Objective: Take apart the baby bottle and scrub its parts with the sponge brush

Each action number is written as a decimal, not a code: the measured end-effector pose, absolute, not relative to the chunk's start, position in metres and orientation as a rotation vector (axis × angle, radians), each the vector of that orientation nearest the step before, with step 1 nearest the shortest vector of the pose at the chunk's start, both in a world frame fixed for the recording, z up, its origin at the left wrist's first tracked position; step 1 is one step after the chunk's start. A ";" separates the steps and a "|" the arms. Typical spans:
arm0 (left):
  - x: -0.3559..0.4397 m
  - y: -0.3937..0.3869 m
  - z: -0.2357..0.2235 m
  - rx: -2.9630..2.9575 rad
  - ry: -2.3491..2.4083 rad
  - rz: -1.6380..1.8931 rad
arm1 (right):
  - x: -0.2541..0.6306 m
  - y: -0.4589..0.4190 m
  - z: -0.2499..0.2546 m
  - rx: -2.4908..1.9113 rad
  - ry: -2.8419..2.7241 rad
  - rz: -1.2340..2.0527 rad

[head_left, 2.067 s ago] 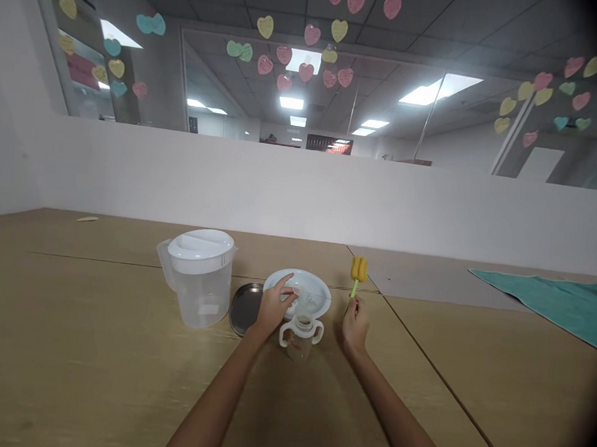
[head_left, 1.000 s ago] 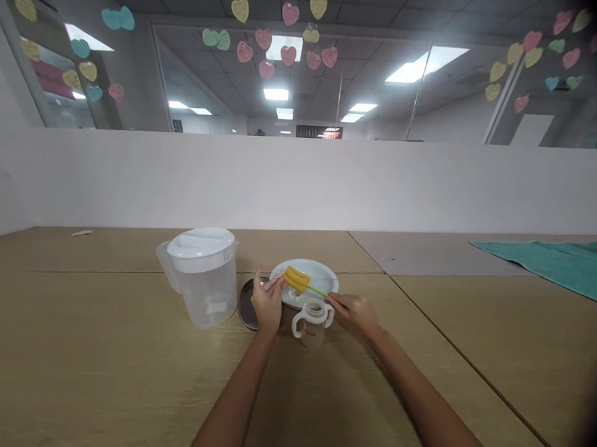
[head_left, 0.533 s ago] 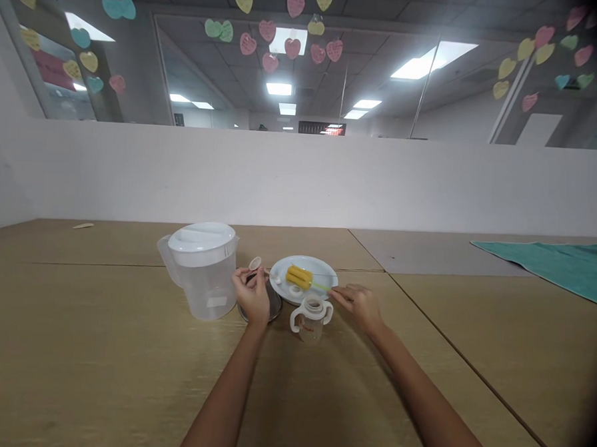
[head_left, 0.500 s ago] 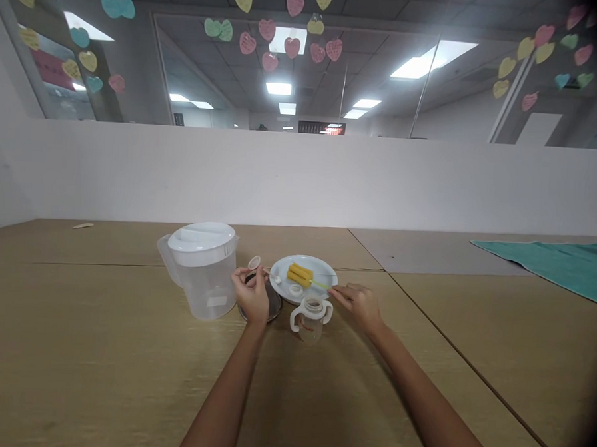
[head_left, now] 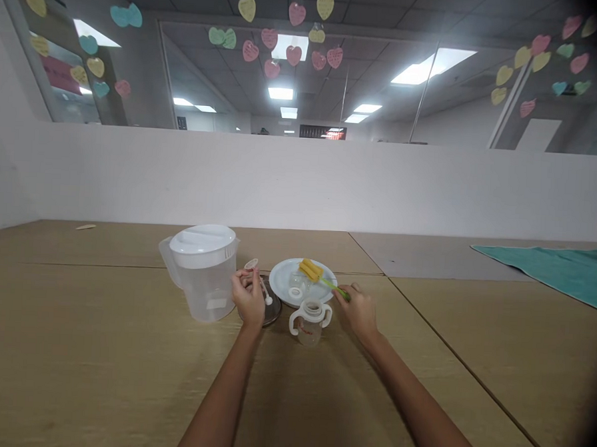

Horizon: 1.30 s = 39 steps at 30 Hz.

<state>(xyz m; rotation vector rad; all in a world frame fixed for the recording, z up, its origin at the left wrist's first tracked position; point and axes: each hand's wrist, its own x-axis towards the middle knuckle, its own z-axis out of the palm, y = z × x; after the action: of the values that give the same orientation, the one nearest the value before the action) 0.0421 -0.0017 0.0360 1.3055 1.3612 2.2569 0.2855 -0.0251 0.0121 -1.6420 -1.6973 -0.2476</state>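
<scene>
My left hand (head_left: pixel 249 301) pinches a small straw piece: a pale round disc (head_left: pixel 251 264) sticks up above the fingertips, and a thin straw with a white ball end (head_left: pixel 268 300) hangs to the right. My right hand (head_left: pixel 358 310) is closed on the green handle of a bottle brush (head_left: pixel 310 270), whose yellow sponge head is over the far side of a white plate (head_left: pixel 276 276). On the plate sits a clear cap with a white ring (head_left: pixel 296 291). Between my hands stands a clear baby bottle (head_left: pixel 310 323) with two white handles, its top uncovered.
A clear pitcher (head_left: pixel 203 278) with a white lid stands left of my left hand. Partly behind that hand is a dark round dish (head_left: pixel 272 313). A teal cloth (head_left: pixel 556 267) lies at the far right, and a flat pale piece (head_left: pixel 85 227) at the far left.
The brush has lifted off the plate and shifted right, with my right hand now further along its handle. The straw's ball end has swung down beside my left hand.
</scene>
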 end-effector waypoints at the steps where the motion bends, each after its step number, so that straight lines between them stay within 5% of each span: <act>1: 0.041 0.000 0.034 1.383 1.433 2.218 | 0.284 -0.025 0.012 -1.649 -1.702 -0.241; 26: 0.032 0.006 0.013 1.909 2.159 1.150 | 0.287 -0.027 0.021 -1.568 -1.957 -0.393; 33: 0.034 0.005 0.020 2.220 1.981 1.408 | 0.286 -0.031 0.028 -1.486 -2.024 -0.404; 39: 0.053 -0.005 0.024 2.527 1.809 1.261 | 0.295 -0.031 0.029 -1.407 -2.024 -0.310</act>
<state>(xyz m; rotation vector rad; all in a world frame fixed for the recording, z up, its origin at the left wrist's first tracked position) 0.0527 -0.0047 0.0238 2.5270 1.8088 1.2606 0.2950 -0.0308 0.0287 -1.4072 -2.0237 -0.3103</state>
